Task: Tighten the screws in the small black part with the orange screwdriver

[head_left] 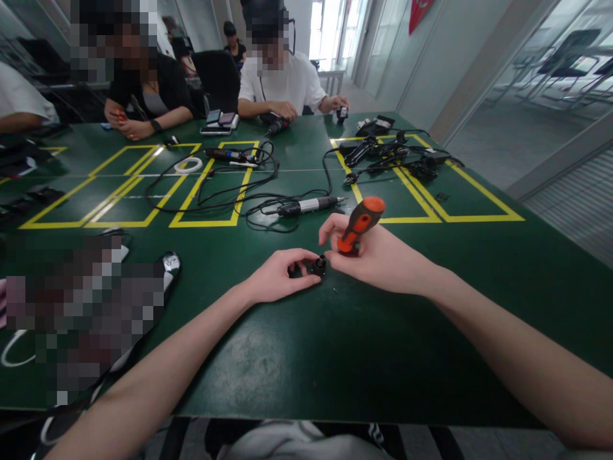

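Note:
My left hand [275, 276] rests low over the table, thumb and fingers closed around a small black round part [318, 267] with a short upright stub on top. Just right of it, my right hand [390, 255] grips an orange and black screwdriver [363, 220]. Its handle leans up and to the right; the shaft and tip are hidden by my fingers. The fingertips of my right hand are close beside the black part, and I cannot tell whether they touch it. A tiny light-coloured bit [336, 291] lies on the table below the hands.
On the green table [407, 377], beyond my hands, lie an electric screwdriver [309, 206] with black cables, a second one [230, 155], a white ring [188, 165] and a heap of black cabled parts [383, 150]. Blurred items lie at left. Several people sit across the table.

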Tool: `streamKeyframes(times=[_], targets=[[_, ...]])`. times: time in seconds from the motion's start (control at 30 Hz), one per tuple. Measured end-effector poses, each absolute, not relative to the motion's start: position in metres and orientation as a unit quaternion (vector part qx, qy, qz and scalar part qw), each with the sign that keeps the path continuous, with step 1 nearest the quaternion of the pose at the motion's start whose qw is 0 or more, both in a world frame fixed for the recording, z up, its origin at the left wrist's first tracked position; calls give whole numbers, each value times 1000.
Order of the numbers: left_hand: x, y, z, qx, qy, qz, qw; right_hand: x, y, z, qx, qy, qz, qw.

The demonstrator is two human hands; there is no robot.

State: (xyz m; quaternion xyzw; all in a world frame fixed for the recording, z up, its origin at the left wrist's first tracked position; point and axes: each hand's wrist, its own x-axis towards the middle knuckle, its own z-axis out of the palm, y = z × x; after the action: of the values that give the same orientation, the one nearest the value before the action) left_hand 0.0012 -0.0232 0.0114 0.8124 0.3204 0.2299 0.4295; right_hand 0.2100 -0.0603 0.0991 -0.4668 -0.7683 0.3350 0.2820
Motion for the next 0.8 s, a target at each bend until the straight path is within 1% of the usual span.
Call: streamKeyframes(times=[0.17, 0.3, 0.37, 0.53, 0.63, 0.8], targets=[[1, -23, 11, 817, 313, 233, 424, 212, -60, 93, -484, -762, 319, 289], [0, -22, 11, 817, 313, 234, 425, 212, -61, 95, -467, -757, 362, 280], [0, -22, 11, 816, 312, 234, 426, 212, -62, 98, -462, -756, 366, 285], [1, -23, 12, 814, 318, 229, 429, 210, -60, 100, -468, -786, 288, 283], [1, -23, 12, 814, 324, 224, 427, 209, -60, 99, -469, -792, 271, 281], [1, -23, 11, 813, 321, 232, 426, 209, -62, 103, -470, -774, 324, 274]])
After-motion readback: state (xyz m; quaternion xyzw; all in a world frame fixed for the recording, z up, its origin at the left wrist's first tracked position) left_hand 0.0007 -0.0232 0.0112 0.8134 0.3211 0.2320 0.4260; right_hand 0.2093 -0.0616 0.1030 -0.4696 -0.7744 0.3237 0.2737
